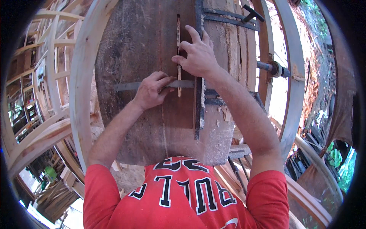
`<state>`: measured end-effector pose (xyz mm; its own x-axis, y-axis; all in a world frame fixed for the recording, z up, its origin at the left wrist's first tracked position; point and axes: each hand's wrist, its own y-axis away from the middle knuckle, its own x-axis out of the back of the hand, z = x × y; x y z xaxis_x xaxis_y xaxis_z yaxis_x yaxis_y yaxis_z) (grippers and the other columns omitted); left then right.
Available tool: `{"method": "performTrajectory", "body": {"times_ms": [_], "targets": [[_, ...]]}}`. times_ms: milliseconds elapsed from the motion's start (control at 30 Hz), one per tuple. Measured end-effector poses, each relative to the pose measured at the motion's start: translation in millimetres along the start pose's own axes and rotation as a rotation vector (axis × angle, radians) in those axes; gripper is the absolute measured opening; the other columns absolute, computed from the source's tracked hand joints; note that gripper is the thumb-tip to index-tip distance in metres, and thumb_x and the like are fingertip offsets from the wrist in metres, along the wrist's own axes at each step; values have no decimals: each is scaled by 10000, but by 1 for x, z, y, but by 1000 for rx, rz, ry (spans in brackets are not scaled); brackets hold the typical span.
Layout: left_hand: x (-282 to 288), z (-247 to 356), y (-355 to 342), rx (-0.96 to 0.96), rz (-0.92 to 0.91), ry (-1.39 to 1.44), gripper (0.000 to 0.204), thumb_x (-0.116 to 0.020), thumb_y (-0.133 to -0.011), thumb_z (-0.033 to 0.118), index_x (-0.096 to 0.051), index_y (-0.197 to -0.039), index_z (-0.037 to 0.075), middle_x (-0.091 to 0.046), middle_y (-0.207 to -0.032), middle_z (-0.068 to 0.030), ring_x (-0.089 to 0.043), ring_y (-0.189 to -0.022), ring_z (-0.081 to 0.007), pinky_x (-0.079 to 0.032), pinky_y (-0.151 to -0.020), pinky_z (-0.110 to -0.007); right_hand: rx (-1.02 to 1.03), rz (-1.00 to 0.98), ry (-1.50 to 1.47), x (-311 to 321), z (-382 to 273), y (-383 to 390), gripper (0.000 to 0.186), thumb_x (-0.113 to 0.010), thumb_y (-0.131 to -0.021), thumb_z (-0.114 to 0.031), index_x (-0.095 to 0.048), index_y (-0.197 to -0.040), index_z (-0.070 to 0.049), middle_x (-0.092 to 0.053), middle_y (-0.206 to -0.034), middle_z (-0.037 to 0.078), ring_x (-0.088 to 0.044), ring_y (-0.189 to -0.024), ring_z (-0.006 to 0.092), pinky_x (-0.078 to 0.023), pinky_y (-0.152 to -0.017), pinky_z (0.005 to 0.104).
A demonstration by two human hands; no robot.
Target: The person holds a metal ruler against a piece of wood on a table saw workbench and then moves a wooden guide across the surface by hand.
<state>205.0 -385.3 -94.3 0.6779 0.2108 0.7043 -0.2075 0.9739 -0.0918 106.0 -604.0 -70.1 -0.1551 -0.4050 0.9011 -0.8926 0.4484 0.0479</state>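
A narrow slot (178,21) runs away from me through the worn saw table (129,45), and a thin saw blade (179,72) shows edge-on in it. My left hand (152,91) pinches a flat grey metal ruler (185,84) that lies crosswise over the slot. The ruler's right end meets the dark fence (198,110), or stops just short of it; its left part emerges beyond my hand. Farther along, my right hand (199,53) hovers or rests between slot and fence, fingers spread, thumb close to the blade. I see nothing in its grasp.
At the far right of the table is a clamp with a black T-handle (252,15). A round shaft (272,68) sticks out at the right side. Sawdust lies along the fence. Wooden frames (85,76) stand at the left, and a curved timber (291,99) rises at the right.
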Motion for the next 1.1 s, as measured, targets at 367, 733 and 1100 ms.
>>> {"method": "performTrajectory", "body": {"times_ms": [367, 733, 1100], "targets": [[-3, 2, 1, 21, 23, 14, 389, -843, -820, 109, -765, -1199, 64, -715, -1090, -153, -703, -1005, -357, -584, -857, -439, 9, 0, 13, 0, 0, 0, 457, -811, -870, -508, -798, -1181, -173, -343, -1700, 152, -300, -1490, 616, -319, -1210, 681], [-6, -1, 1, 3, 26, 23, 390, -833, -824, 92, -762, -1206, 59, -707, -1061, -147, -695, -979, -355, -578, -834, -442, 14, 7, 3, 0, 1, 0, 452, -812, -868, -507, -804, -1167, -169, -358, -1691, 147, -312, -1472, 630, -339, -1193, 691], [-6, 1, 3, 14, 61, 32, 386, -845, -815, 105, -759, -1188, 57, -703, -1047, -148, -695, -985, -363, -579, -828, -450, 20, -17, -5, 0, 1, -1, 440, -814, -858, -478, -808, -1170, -168, -381, -1675, 157, -290, -1502, 592, -345, -1184, 673]]}}
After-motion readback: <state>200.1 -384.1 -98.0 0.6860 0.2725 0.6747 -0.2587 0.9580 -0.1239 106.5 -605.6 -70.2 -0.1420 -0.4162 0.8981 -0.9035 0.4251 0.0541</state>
